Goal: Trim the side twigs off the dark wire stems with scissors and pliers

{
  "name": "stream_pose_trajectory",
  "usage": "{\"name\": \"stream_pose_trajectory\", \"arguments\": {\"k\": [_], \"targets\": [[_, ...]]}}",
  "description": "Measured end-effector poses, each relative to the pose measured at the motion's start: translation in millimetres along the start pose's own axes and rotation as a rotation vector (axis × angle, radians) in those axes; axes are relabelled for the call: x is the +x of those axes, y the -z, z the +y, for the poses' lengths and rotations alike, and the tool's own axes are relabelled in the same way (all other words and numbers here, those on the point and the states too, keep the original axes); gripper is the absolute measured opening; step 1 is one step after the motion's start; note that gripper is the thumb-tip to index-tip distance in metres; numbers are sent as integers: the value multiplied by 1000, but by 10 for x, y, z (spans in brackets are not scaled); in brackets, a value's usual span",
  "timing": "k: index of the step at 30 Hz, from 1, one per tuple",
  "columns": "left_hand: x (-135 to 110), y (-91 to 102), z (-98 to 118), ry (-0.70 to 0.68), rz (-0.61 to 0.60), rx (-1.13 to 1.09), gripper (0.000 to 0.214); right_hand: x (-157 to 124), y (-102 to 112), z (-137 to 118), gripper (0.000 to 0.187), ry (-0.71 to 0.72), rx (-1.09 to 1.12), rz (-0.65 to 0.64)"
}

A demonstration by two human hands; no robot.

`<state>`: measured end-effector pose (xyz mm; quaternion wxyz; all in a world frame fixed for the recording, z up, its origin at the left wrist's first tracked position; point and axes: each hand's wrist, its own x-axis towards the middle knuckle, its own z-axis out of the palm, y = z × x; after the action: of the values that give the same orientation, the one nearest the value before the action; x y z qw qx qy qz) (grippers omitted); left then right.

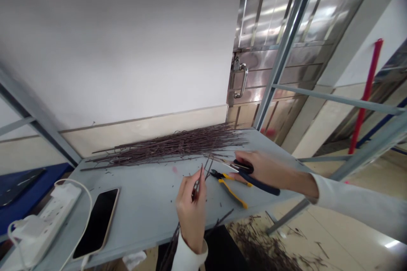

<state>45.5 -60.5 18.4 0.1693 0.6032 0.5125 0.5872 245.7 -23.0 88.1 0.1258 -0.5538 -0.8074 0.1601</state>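
My left hand [191,205] is closed in a pinch around a few thin dark twigs [201,173], their ends pointing up past my fingertips. In my right hand [265,169] is a pair of scissors [259,182] with dark blue handles and slim silver blades. The blade tips reach toward the twigs above my left hand; whether they touch is unclear. Below the scissors, diagonal cutters [233,194] with black jaws and yellow handles lie on the grey table [143,203]. Behind both hands stretches a long pile of dark twigs [171,146] along the wall.
At left lie a phone [97,222] and a white power strip [47,222] with cables. Grey metal posts [282,51] frame the table. Cut twigs [260,241] litter the floor near the front edge. A metal door [273,29] stands behind, right.
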Motion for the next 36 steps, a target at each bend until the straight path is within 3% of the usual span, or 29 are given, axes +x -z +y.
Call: {"name": "stream_pose_trajectory", "arguments": {"k": [5, 8, 14, 16, 19, 22, 25, 28, 31, 34, 36], "targets": [[35, 32, -52, 148, 48, -46, 22, -78, -82, 186, 38, -9, 92, -107], [55, 74, -86, 253, 52, -99, 27, -109, -163, 520, 35, -34, 56, -64], [54, 90, -41, 390, 89, -263, 38, -41, -526, 1603, 29, -466, -255, 20], [59, 81, -6, 410, 97, -273, 39, -28, -662, 1845, 22, -555, -285, 17], [81, 73, 26, 429, 104, -288, 42, -20, -822, 2012, 19, -590, -287, 13], [102, 71, 11, 455, 100, -299, 43, 7, -912, 2007, 21, -558, -278, 37], [111, 69, -29, 448, 112, -285, 42, 56, -985, 1844, 28, -498, -296, 103], [112, 63, -47, 427, 125, -264, 41, 78, -1124, 1517, 37, -301, -270, 119], [109, 60, -35, 423, 141, -268, 40, 48, -1316, 1141, 53, -74, -200, 42], [95, 69, -27, 439, 138, -277, 40, 26, -1435, 885, 73, -87, -232, -33], [85, 83, -32, 462, 121, -275, 41, 46, -1436, 809, 71, -129, -246, -66]]}}
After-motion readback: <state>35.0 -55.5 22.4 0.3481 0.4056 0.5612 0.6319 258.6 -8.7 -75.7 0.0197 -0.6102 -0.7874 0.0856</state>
